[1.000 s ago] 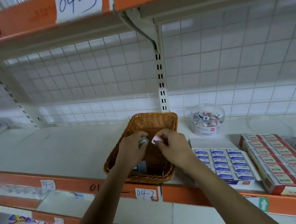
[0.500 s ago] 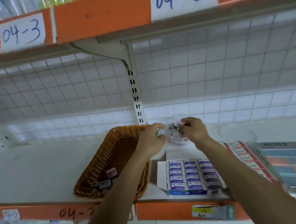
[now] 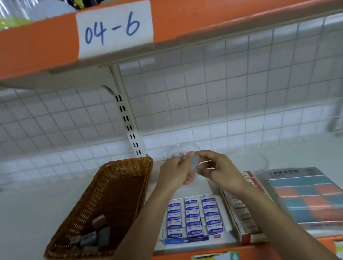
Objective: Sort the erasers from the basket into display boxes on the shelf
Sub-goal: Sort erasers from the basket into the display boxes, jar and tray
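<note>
Several grey and brown block erasers [image 3: 92, 237] lie in the near corner of the woven wicker basket [image 3: 118, 190] on the white shelf [image 3: 24, 212]. Just beside it, an open cardboard display box [image 3: 193, 216] holds rows of blue-and-white sleeved erasers. The left hand [image 3: 176, 174] and right hand [image 3: 220, 171] hover with curled fingers at a blurred clear round tub [image 3: 184, 149] behind the box; whether either holds an eraser cannot be determined.

Your wicker basket [image 3: 118, 190] sits at 7 o'clock on the shelf [image 3: 24, 212], a few grey and brown erasers [image 3: 92, 237] in its near corner, beside the blue-labelled display box [image 3: 186, 240] at 5 o'clock.
</note>
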The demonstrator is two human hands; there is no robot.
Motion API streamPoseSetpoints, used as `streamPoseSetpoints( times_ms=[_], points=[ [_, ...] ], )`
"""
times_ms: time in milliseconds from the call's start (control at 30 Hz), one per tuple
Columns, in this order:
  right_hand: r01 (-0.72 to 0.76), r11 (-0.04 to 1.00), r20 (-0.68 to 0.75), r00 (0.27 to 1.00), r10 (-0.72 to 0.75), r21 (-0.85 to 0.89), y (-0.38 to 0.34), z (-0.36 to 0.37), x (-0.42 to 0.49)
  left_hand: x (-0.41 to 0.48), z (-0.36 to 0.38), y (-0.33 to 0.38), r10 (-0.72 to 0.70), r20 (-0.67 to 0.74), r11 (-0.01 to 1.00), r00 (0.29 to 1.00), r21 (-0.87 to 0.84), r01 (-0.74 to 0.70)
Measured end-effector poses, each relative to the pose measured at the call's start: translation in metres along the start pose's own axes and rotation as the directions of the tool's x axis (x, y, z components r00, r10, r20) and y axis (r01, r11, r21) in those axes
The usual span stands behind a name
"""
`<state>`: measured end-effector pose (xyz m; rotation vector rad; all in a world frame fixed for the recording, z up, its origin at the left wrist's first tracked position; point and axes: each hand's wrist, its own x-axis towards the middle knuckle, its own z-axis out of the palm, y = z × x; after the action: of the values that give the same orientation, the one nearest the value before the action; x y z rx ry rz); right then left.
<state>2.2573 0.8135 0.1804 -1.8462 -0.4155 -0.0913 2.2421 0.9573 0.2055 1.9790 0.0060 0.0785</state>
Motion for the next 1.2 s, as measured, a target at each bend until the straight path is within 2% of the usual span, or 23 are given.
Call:
streamPoseSetpoints(
  times_ms=[67, 200, 300, 433, 533, 667, 767, 867, 967, 1100, 1200],
  points=[
    [0.004, 1.0, -0.08, 0.997, -0.007, -0.028, 0.003, -0.015, -0.008, -0.001, 0.015, 0.008, -0.027, 0.024, 0.997, 0.999, 0.072, 0.025],
    [-0.012, 0.991, -0.115, 0.993, 0.027, 0.132, 0.012, -0.042, -0.026, -0.002, 0.046, 0.018, -0.021, 0.087, 0.994, 0.996, 0.109, 0.012],
    [0.003, 0.998, -0.116, 0.993, 0.005, 0.07, 0.017, -0.065, -0.04, -0.002, 0.066, 0.022, -0.007, 0.147, 0.998, 0.989, 0.064, -0.003],
    [-0.061, 0.998, -0.11, 0.992, 0.063, 0.017, 0.02, -0.094, -0.058, -0.002, 0.091, 0.029, 0.024, 0.249, 1.0, 0.968, -0.009, -0.023],
    [-0.09, 0.995, -0.156, 0.984, 0.083, -0.038, 0.021, -0.115, -0.072, -0.005, 0.109, 0.034, 0.055, 0.355, 0.997, 0.933, 0.038, -0.073],
    [-0.048, 0.986, -0.128, 0.991, 0.027, -0.161, 0.025, -0.14, -0.092, -0.009, 0.129, 0.04, 0.088, 0.44, 0.988, 0.894, 0.078, -0.136],
    [-0.091, 0.97, -0.146, 0.988, 0.059, -0.226, 0.03, -0.157, -0.103, -0.015, 0.143, 0.044, 0.116, 0.448, 0.983, 0.887, 0.079, -0.169],
    [-0.16, 0.933, -0.176, 0.979, 0.107, -0.324, 0.037, -0.169, -0.116, -0.018, 0.154, 0.044, 0.179, 0.399, 0.954, 0.899, 0.151, -0.258],
    [-0.212, 0.911, -0.09, 0.977, 0.192, -0.353, 0.035, -0.171, -0.127, -0.02, 0.161, 0.042, 0.236, 0.369, 0.919, 0.899, 0.217, -0.33],
    [-0.212, 0.811, 0.011, 0.966, 0.259, -0.545, 0.032, -0.168, -0.135, -0.023, 0.166, 0.037, 0.252, 0.393, 0.903, 0.884, 0.233, -0.361],
    [-0.232, 0.815, 0.023, 0.957, 0.288, -0.532, 0.028, -0.164, -0.136, -0.024, 0.167, 0.032, 0.278, 0.402, 0.895, 0.872, 0.222, -0.388]
  ],
)
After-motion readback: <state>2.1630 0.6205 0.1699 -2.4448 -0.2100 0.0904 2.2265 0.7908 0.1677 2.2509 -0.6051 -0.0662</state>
